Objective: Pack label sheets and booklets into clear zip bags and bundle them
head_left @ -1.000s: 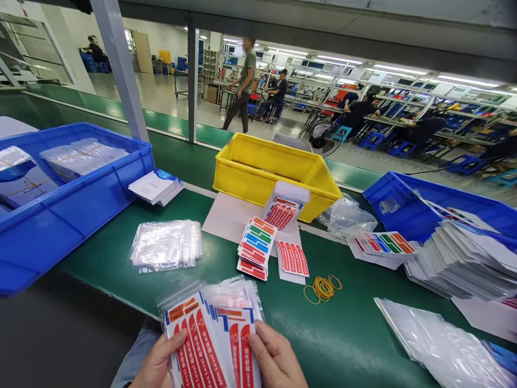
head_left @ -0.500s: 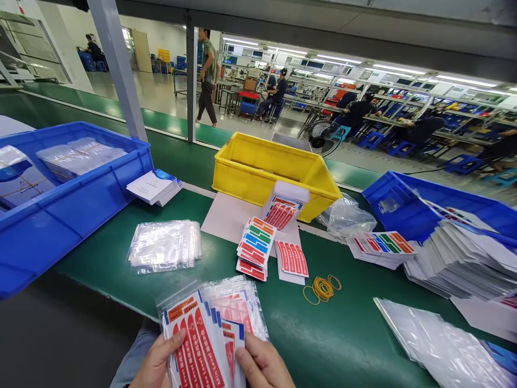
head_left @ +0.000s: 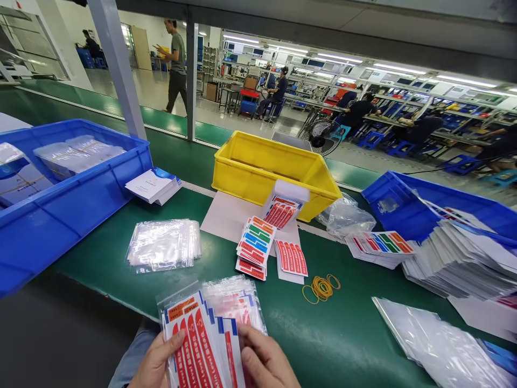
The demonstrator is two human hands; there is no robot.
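My left hand [head_left: 155, 358] is closed around a fanned bundle of sticker sheets [head_left: 194, 345] in clear bags, its thumb across the front. Red strips lettered "Min Level" and "Max Level" and orange blocks show on the sheets. At the bundle's right edge, my right hand [head_left: 269, 355] has its fingers curled against the outermost sheets; its fingertips are partly hidden. Just behind lies a pile of bagged sticker sheets [head_left: 252, 291]. Farther back are a stack of multicoloured sticker sheets [head_left: 258, 237] and a stack of red sticker sheets [head_left: 293, 258].
Clear bags [head_left: 165, 245] and white booklets [head_left: 155, 186] lie left, near a blue bin [head_left: 81, 199]. A yellow bin [head_left: 274, 172] stands behind. Rubber bands [head_left: 322, 289], larger clear bags [head_left: 440, 339], paper stacks [head_left: 456, 258] and another blue bin [head_left: 391, 199] are right.
My right hand's fingers have shifted slightly at the bundle's edge, and the sheets there are fanned differently. My left hand keeps its hold. A person in the background has walked left.
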